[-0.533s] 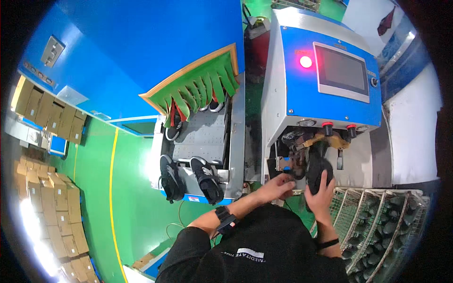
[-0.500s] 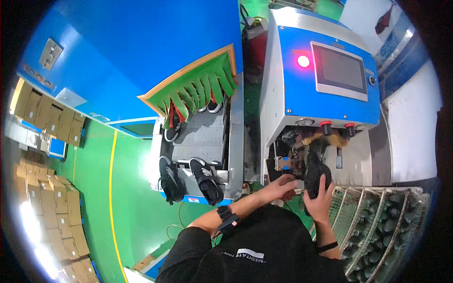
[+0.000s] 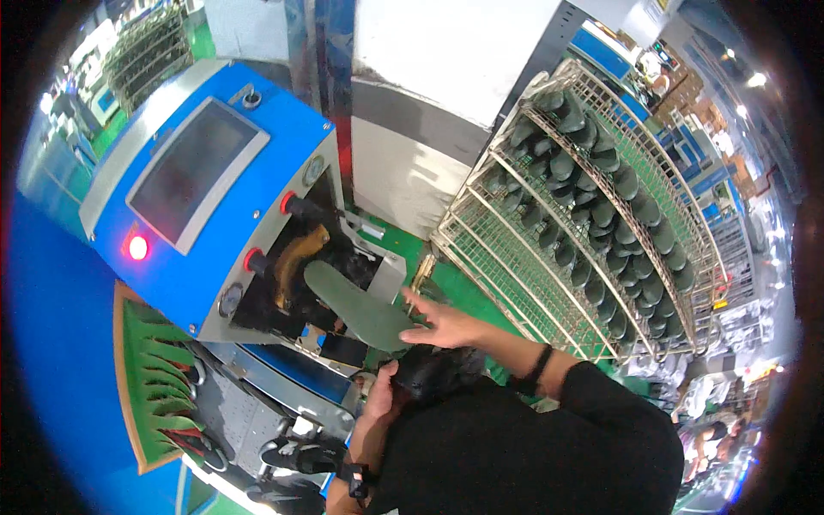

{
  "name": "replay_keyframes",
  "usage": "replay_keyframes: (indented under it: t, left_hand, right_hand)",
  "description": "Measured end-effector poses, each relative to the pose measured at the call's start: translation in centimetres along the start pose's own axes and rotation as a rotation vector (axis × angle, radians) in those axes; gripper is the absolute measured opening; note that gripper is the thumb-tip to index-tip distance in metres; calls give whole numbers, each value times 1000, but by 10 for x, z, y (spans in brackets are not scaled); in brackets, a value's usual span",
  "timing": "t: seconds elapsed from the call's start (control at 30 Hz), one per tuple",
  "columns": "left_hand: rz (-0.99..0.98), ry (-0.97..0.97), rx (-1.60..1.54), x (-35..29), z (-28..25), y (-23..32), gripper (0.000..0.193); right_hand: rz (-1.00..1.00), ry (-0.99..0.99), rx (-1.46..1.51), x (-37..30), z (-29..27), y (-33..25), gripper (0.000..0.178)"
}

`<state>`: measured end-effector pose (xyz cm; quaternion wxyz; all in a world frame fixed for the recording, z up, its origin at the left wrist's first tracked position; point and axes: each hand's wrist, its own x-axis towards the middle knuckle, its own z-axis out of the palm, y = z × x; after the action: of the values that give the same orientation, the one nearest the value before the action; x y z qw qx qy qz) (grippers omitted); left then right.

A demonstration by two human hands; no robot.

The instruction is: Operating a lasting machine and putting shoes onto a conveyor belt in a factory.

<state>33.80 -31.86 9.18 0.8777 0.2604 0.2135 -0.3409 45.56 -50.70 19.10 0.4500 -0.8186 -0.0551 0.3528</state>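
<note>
I read the step as part done. My left hand (image 3: pixel 384 396) was clamped on a black shoe (image 3: pixel 433 373) just below the blue machine (image 3: pixel 215 184). My right hand (image 3: pixel 442 324), fingers spread, touched the grey-green last (image 3: pixel 356 305) at the machine's opening; mounting remained.

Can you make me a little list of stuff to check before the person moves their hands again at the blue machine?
1. Left hand has a firm hold of the black shoe: cannot tell, fingers partly hidden.
2. Right hand carries nothing: ok, it is open and flat.
3. Right hand is clear of the machine's opening: ok, it sits at the toe end of the green sole form, outside the opening.
4. Green sole form is bare, ready for a shoe: ok, nothing is on it.
5. Red light on the blue machine is lit: ok.
6. Wire rack holds dark shoe forms within reach: cannot tell.
</note>
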Motion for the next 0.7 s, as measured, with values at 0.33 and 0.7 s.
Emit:
replay_keyframes:
  t: [0.33,0.7]
  left_hand:
    - [212,546,252,-48,3,18,40]
    - [576,809,1193,13,133,-19,54]
  right_hand:
    - [-371,-103,694,36,-3,61,83]
    - [138,175,2219,3,-138,346,48]
